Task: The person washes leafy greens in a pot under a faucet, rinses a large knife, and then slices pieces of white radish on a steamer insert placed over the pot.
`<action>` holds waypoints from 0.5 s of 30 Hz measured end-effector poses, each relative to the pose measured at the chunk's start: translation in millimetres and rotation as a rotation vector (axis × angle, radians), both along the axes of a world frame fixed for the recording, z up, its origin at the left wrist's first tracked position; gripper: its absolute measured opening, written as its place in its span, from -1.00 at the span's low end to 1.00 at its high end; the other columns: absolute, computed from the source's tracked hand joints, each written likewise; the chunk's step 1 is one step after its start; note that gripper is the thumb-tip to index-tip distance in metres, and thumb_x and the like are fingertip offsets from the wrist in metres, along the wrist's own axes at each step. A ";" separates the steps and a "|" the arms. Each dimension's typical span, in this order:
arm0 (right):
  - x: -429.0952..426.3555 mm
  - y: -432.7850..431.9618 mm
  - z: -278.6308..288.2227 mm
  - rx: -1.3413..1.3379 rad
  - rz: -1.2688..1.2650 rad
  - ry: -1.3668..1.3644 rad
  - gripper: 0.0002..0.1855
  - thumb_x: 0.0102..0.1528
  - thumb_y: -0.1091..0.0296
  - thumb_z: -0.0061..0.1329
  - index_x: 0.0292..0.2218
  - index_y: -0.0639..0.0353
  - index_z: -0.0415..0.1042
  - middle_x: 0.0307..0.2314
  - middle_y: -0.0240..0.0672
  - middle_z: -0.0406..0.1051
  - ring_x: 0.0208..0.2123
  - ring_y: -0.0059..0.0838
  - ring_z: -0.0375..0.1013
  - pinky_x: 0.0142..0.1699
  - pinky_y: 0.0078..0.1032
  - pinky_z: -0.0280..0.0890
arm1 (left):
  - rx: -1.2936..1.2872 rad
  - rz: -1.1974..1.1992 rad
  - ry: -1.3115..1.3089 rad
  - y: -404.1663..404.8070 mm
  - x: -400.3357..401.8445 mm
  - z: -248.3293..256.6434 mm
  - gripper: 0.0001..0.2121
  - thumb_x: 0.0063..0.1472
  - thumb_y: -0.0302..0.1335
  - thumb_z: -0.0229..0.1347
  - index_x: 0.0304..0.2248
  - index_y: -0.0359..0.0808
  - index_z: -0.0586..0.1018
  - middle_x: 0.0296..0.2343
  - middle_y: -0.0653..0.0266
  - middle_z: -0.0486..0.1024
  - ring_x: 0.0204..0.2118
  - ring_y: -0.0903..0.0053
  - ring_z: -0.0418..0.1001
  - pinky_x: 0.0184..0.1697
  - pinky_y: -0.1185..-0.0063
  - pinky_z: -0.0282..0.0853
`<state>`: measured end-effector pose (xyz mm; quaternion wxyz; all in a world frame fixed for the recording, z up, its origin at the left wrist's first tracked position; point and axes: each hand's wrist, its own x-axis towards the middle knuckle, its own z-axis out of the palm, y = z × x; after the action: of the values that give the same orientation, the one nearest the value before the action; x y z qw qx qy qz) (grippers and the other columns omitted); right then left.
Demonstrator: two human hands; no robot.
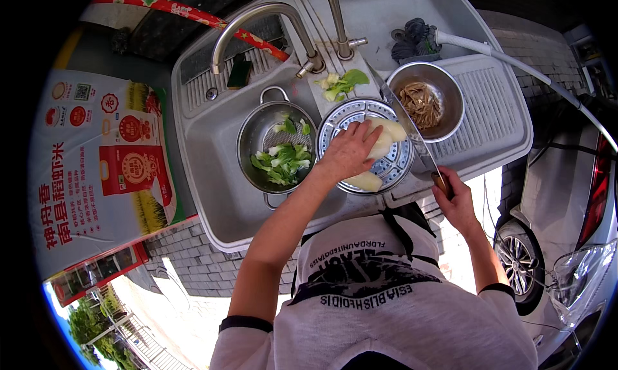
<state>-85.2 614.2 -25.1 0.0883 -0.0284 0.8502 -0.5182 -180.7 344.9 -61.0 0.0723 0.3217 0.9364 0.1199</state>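
Observation:
My left hand point(351, 150) rests over pale peeled vegetable pieces point(390, 130), its fingers gripping them. They lie on a perforated steel steamer tray point(342, 115), where another pale piece point(365, 181) sits nearer my body. In my right hand point(455, 203) is the wooden handle of a kitchen knife point(418, 141). Its long blade slants up and left past the tray's right rim. Left of the tray, a two-handled steel strainer pot point(245, 143) holds cut leafy greens point(285, 162). On the right stands a steel bowl point(453, 83) with brown strips point(419, 104) inside.
Trimmed green leaves point(345, 84) lie behind the tray on the double sink point(207, 143). Two curved faucets point(270, 8) point(338, 17) rise at the back. A sponge point(240, 74), a dark mesh bundle point(416, 37) and a white hose point(521, 66) are around the basins. A car point(560, 186) stands right.

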 end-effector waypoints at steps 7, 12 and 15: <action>-0.9 -0.8 -1.8 -0.013 0.010 -0.024 -0.59 0.05 0.54 -0.03 -0.04 0.18 0.26 -0.55 -0.39 0.31 -0.51 -0.65 0.24 -0.37 -0.68 0.19 | 0.173 0.030 0.115 -13.5 -11.8 -15.3 -0.48 0.00 -0.37 0.15 0.00 -0.23 0.34 -0.13 0.16 0.37 -0.12 0.29 0.37 -0.13 0.43 0.40; -3.2 -1.8 -0.9 -0.016 0.028 -0.060 -0.58 0.05 0.54 -0.03 -0.03 0.21 0.26 -0.47 -0.37 0.36 -0.45 -0.63 0.26 -0.30 -0.68 0.20 | 0.228 0.025 0.163 -21.7 -21.7 -12.3 -0.55 0.04 -0.36 0.12 -0.04 -0.20 0.37 -0.16 0.25 0.39 -0.12 0.32 0.38 -0.07 0.42 0.34; -5.2 -1.0 -0.9 -0.003 0.034 -0.071 -0.58 0.05 0.54 -0.02 -0.03 0.21 0.26 -0.46 -0.35 0.38 -0.44 -0.63 0.28 -0.29 -0.67 0.22 | 0.192 0.017 0.106 -24.7 -21.0 -9.4 -0.55 0.04 -0.31 0.14 -0.05 -0.20 0.37 -0.12 0.21 0.36 -0.08 0.30 0.34 -0.01 0.38 0.26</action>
<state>-90.4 613.1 -26.0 0.1271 -0.0247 0.8452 -0.5185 -201.7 320.1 -70.5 -0.0093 0.3249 0.9259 0.1923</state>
